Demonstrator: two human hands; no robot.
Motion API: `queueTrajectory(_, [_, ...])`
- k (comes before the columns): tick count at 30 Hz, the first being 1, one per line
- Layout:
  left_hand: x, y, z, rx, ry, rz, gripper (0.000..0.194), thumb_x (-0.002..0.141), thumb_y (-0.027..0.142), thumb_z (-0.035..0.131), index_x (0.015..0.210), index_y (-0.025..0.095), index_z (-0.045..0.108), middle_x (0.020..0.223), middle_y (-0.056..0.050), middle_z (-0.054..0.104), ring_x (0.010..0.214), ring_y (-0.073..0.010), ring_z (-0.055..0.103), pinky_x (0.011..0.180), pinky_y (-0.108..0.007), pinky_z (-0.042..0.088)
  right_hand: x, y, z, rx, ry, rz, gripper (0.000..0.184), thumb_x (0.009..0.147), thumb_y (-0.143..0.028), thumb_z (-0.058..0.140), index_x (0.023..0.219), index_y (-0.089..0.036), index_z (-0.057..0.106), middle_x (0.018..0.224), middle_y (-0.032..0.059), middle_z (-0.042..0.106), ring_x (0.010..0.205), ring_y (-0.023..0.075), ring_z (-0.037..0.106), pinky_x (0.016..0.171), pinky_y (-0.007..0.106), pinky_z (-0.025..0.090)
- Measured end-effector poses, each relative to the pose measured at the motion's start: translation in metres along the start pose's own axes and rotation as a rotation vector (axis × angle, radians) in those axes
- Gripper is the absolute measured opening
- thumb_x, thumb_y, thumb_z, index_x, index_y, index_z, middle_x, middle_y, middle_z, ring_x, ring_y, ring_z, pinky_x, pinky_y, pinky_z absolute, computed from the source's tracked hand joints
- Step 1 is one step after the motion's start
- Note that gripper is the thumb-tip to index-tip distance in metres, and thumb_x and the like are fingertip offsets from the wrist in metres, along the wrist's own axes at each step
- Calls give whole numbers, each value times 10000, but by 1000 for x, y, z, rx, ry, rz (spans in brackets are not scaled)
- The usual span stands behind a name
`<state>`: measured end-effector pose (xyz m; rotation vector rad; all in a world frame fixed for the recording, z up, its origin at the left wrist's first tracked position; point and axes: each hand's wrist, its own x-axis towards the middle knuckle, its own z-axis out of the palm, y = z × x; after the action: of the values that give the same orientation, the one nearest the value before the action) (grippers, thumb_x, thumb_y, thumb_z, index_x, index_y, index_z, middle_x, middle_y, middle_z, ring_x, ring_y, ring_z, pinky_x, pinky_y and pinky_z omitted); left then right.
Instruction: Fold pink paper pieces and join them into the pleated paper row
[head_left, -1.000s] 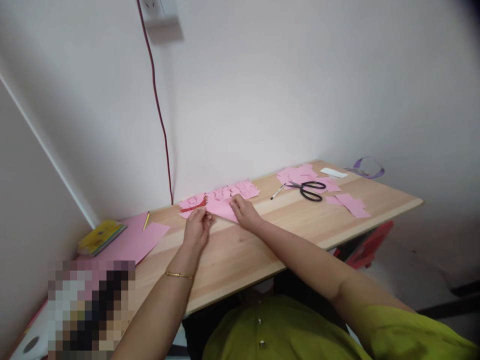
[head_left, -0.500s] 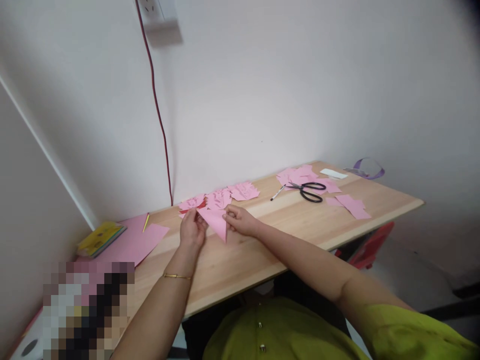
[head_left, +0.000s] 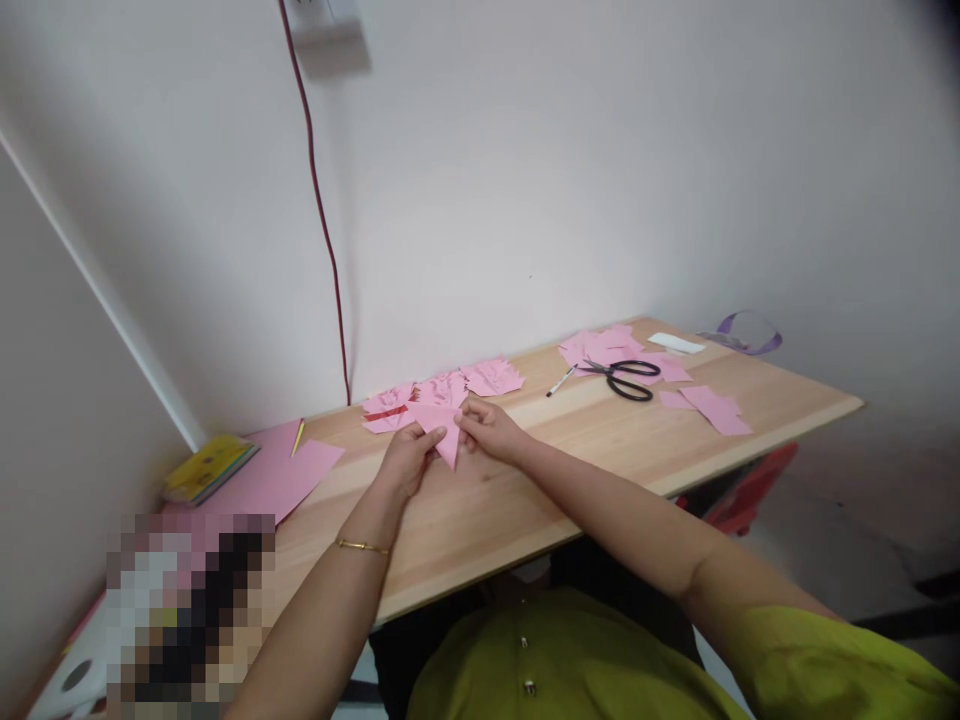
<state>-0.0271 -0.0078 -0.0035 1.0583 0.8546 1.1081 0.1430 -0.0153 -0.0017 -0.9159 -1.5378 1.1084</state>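
Both my hands hold a folded pink paper triangle (head_left: 444,432) just above the wooden table (head_left: 570,450). My left hand (head_left: 407,460) pinches its left side and my right hand (head_left: 487,428) pinches its right side, with the point hanging down toward me. Behind the hands, several cut pink paper pieces (head_left: 442,390) lie in a row near the wall, one with a red strip on it.
Black scissors (head_left: 626,378) and a pen (head_left: 559,381) lie among pink scraps (head_left: 705,405) on the right. Large pink sheets (head_left: 281,478), a pencil (head_left: 298,437) and a yellow book (head_left: 208,468) sit at the left. A red cable (head_left: 326,230) hangs down the wall.
The pink paper was lifted off the table from the pile and is now held as a smaller folded triangle between both hands, closer to the row of cut pieces.
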Motion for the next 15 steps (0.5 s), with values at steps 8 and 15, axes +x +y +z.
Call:
queueTrajectory(8, [0, 4, -3, 152, 25, 41, 300, 544, 264, 848, 775, 125, 717, 783, -82, 729, 734, -197, 642, 728, -317, 472, 3, 0, -7, -133, 22, -102, 261, 828, -416, 570, 731, -175, 547, 663, -25, 530, 655, 118, 483, 650, 250, 394])
queueTrajectory(15, [5, 9, -8, 88, 208, 78, 343, 511, 352, 864, 563, 142, 597, 563, 14, 612, 531, -100, 505, 578, -245, 398, 3, 0, -10, -42, -71, 16, 312, 784, -447, 610, 673, -173, 511, 613, -45, 442, 584, 96, 382, 565, 229, 303])
